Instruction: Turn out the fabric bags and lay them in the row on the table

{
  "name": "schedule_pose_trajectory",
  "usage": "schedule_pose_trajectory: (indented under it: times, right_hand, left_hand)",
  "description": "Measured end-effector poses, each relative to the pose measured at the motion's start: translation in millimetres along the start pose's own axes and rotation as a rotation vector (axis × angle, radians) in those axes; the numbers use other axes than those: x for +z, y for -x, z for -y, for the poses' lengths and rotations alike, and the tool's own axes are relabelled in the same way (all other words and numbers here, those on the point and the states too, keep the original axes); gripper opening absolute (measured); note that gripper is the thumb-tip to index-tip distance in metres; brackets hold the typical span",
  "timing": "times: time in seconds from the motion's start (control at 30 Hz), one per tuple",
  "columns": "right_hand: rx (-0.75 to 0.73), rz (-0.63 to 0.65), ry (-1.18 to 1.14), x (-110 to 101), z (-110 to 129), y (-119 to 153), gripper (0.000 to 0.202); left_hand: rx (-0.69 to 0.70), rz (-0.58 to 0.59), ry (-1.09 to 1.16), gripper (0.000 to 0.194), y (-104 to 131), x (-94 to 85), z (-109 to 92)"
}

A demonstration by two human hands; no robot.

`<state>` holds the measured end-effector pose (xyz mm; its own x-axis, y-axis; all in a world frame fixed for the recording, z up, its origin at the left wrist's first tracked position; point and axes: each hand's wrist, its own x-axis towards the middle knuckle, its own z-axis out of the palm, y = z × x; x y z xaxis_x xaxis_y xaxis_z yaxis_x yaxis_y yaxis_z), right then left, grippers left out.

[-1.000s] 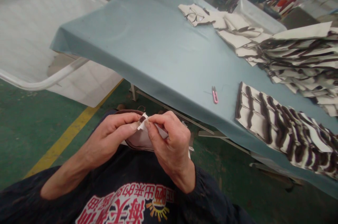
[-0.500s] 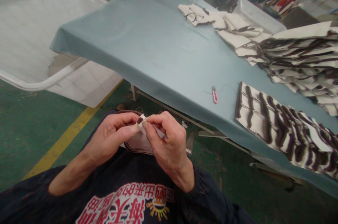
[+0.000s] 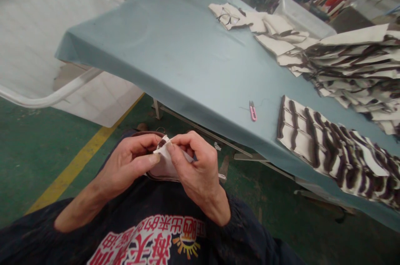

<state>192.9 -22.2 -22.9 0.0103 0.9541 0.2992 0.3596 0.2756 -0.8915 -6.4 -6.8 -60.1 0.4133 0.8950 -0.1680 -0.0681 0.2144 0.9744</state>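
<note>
In my lap lies a pale fabric piece with a dark brown edge [image 3: 165, 166], partly hidden by my hands. My left hand [image 3: 126, 158] pinches its upper edge between thumb and fingers, where a small white and brown bit sticks up. Close beside it, my right hand [image 3: 196, 158] has thumb and forefinger pressed together on the same edge. Any needle or thread between those fingertips is too small to make out. Pink thread snips [image 3: 253, 111] lie on the table near its front edge, with a dark thread by them.
A table with a blue-grey cover [image 3: 175, 44] stands before me. On its right are a row of folded white-and-brown fabric pieces [image 3: 301, 136] and a large pile of similar pieces [image 3: 346, 61]. Glasses [image 3: 229, 18] rest on cloth farther back. A white tub [image 3: 71, 2] stands left.
The fingertips of my two hands have drawn slightly apart at the fabric's edge, showing more of it. The whole view has shifted a little; the table things lie as before.
</note>
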Motion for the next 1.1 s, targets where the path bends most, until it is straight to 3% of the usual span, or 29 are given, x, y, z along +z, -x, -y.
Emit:
schedule_pose_trajectory:
  times: [0.23,0.6,0.83,1.1]
  right_hand:
    - [0.056,0.029,-0.047,0,0,-1,0.016]
    - [0.088,0.034,-0.064,2,-3,1,0.017]
    - [-0.032,0.029,-0.009,4,-3,3,0.015]
    - [-0.039,0.023,0.057,4,-6,3,0.017]
  left_hand:
    - [0.018,0.011,-0.014,0.016,1,-1.2,-1]
    - [0.043,-0.072,-0.102,0.018,-2,7.4,-13]
    - [0.096,-0.127,-0.176,0.017,-5,13.2,-22]
    - [0.179,-0.161,-0.357,0.021,-3,18.0,-23]
